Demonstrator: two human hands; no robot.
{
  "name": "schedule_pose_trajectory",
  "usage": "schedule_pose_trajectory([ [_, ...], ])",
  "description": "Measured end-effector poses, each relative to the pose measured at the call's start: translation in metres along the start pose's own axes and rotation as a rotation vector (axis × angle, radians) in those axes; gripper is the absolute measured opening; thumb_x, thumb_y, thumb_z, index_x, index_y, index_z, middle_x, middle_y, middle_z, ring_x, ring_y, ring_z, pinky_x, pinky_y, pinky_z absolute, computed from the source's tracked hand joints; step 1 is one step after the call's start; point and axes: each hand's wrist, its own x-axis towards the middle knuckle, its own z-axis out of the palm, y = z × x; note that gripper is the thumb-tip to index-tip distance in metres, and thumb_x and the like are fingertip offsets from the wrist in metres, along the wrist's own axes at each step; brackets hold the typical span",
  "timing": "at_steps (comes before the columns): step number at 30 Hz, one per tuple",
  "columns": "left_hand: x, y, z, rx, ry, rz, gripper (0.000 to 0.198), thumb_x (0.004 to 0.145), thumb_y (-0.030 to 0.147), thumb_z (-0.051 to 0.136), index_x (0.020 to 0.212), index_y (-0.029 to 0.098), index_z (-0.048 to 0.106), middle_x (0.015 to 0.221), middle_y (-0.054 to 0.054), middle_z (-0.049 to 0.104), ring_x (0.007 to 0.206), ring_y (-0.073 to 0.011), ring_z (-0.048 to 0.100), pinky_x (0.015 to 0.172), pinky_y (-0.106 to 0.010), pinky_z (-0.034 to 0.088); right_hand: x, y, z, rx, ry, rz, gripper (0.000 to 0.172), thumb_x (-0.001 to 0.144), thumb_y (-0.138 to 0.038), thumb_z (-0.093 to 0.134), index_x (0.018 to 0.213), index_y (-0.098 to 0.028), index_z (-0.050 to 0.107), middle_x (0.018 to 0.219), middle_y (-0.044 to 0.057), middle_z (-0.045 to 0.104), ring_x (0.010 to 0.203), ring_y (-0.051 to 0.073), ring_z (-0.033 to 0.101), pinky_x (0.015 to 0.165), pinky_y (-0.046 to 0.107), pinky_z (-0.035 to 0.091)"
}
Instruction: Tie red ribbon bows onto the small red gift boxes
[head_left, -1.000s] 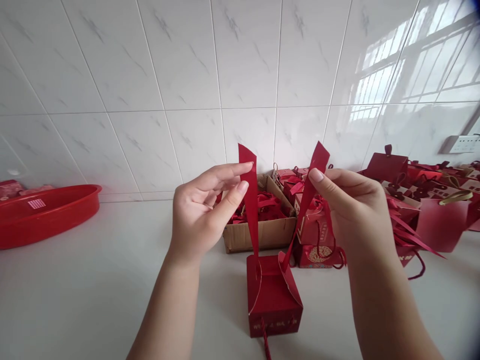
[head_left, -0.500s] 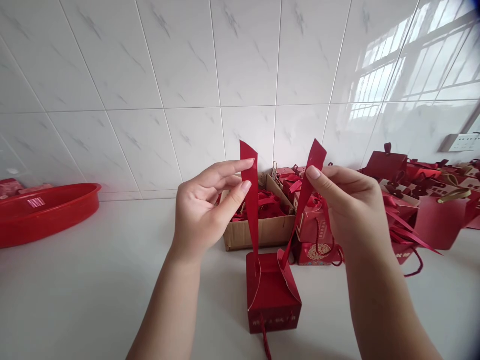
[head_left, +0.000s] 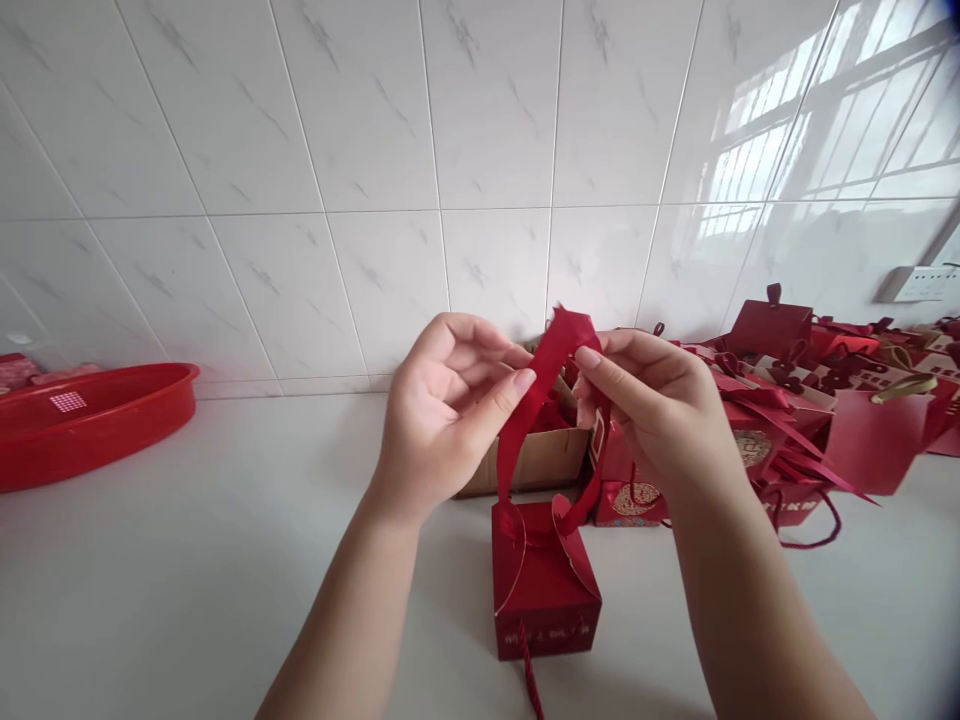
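Right grip (head_left: 656, 400) on flat deep-red ribbon (head_left: 551, 350)

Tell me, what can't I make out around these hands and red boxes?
All in the head view:
Inside of the small red cardboard gift box: covered by its top flaps.
Its pale lettering: blurred.
Lower end of the twisted red cord: cut off by the bottom edge.
Much of the brown cardboard carton: behind the left hand and raised red fabric ribbon.
Left end of the red plastic basin: cut off by the left edge.
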Motion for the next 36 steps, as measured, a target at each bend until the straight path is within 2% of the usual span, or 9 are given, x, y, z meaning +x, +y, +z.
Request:
schedule_pose_trajectory([
  [4, -0.001, 0.001, 0.006, 0.011, -0.047, -0.064, 0.015, 0.078, 0.018, 0.067, 0.09, 0.018, 0.058, 0.083, -0.002, 0.068, 0.077, -0.0131, 0.068, 0.067, -0.021, 0.057, -0.001, 0.002, 0.001, -0.042, -0.057, 0.012, 0.009, 0.083, -0.026, 0.065, 0.086, -0.019, 0.069, 0.06, -0.003, 0.058, 0.045, 0.005, 0.048, 0.043, 0.018, 0.037],
  [7, -0.002, 0.001, 0.009, -0.033, -0.028, -0.131, 0.028, 0.078, 0.018, 0.067, 0.103, 0.02, 0.054, 0.08, 0.0, 0.068, 0.069, -0.0118, 0.067, 0.063, -0.02, 0.056, -0.002, 0.001, 0.002, -0.093, -0.102, 0.017, 0.011, 0.084, -0.025, 0.063, 0.089, -0.019, 0.071, 0.055, -0.004, 0.054, 0.044, 0.004, 0.043, 0.043, 0.019, 0.034],
  [10, -0.001, 0.0, 0.009, -0.045, 0.004, -0.205, 0.039, 0.077, 0.02, 0.069, 0.11, 0.021, 0.05, 0.076, 0.001, 0.068, 0.068, -0.0125, 0.067, 0.061, -0.021, 0.055, -0.003, 0.0, 0.002, -0.114, -0.13, 0.016, 0.012, 0.084, -0.026, 0.063, 0.086, -0.018, 0.072, 0.054, -0.004, 0.052, 0.043, 0.005, 0.043, 0.041, 0.019, 0.033],
  [13, 0.001, -0.002, 0.007, -0.015, 0.001, -0.234, 0.035, 0.078, 0.024, 0.068, 0.108, 0.02, 0.053, 0.076, 0.0, 0.067, 0.069, -0.0129, 0.067, 0.062, -0.021, 0.055, -0.004, -0.001, 0.002, -0.112, -0.137, 0.018, 0.012, 0.083, -0.027, 0.064, 0.083, -0.017, 0.071, 0.052, -0.005, 0.051, 0.042, 0.005, 0.043, 0.039, 0.019, 0.033],
  [21, 0.002, -0.005, 0.005, 0.035, 0.014, -0.165, 0.013, 0.075, 0.025, 0.071, 0.082, 0.016, 0.063, 0.078, -0.001, 0.067, 0.072, -0.0112, 0.065, 0.066, -0.019, 0.054, -0.005, -0.004, 0.003, -0.145, -0.202, 0.028, 0.016, 0.084, -0.03, 0.063, 0.078, -0.016, 0.069, 0.052, -0.005, 0.051, 0.042, 0.004, 0.043, 0.037, 0.016, 0.035],
  [26, 0.001, -0.007, 0.004, 0.063, -0.013, -0.117, 0.009, 0.077, 0.023, 0.069, 0.077, 0.016, 0.064, 0.075, 0.0, 0.067, 0.07, -0.0114, 0.065, 0.065, -0.02, 0.055, -0.002, 0.0, 0.004, -0.134, -0.162, -0.003, 0.021, 0.083, -0.03, 0.064, 0.102, -0.022, 0.066, 0.064, -0.004, 0.059, 0.045, 0.005, 0.048, 0.038, 0.017, 0.039],
  [29, 0.001, -0.007, 0.003, 0.099, -0.029, -0.098, 0.008, 0.079, 0.023, 0.068, 0.078, 0.016, 0.064, 0.075, -0.001, 0.067, 0.071, -0.0118, 0.065, 0.065, -0.021, 0.054, 0.0, 0.002, 0.003, -0.111, -0.173, -0.021, 0.014, 0.084, -0.027, 0.063, 0.095, -0.021, 0.07, 0.067, -0.002, 0.06, 0.048, 0.005, 0.049, 0.042, 0.018, 0.041],
  [32, 0.002, -0.005, 0.0, 0.106, -0.1, -0.158, 0.01, 0.08, 0.025, 0.066, 0.085, 0.017, 0.063, 0.083, -0.001, 0.068, 0.077, -0.0134, 0.065, 0.069, -0.023, 0.054, 0.002, 0.005, 0.0, -0.063, -0.169, -0.02, 0.01, 0.084, -0.025, 0.064, 0.089, -0.021, 0.072, 0.069, -0.002, 0.062, 0.051, 0.005, 0.049, 0.046, 0.018, 0.043],
  [36, 0.003, -0.003, -0.004, 0.122, -0.33, -0.314, 0.019, 0.083, 0.025, 0.061, 0.101, 0.021, 0.064, 0.095, -0.003, 0.069, 0.085, -0.0155, 0.065, 0.075, -0.028, 0.053, 0.003, 0.004, -0.004, -0.048, -0.185, -0.035, 0.007, 0.084, -0.022, 0.063, 0.084, -0.021, 0.07, 0.069, -0.002, 0.062, 0.057, 0.007, 0.052, 0.051, 0.018, 0.044],
])
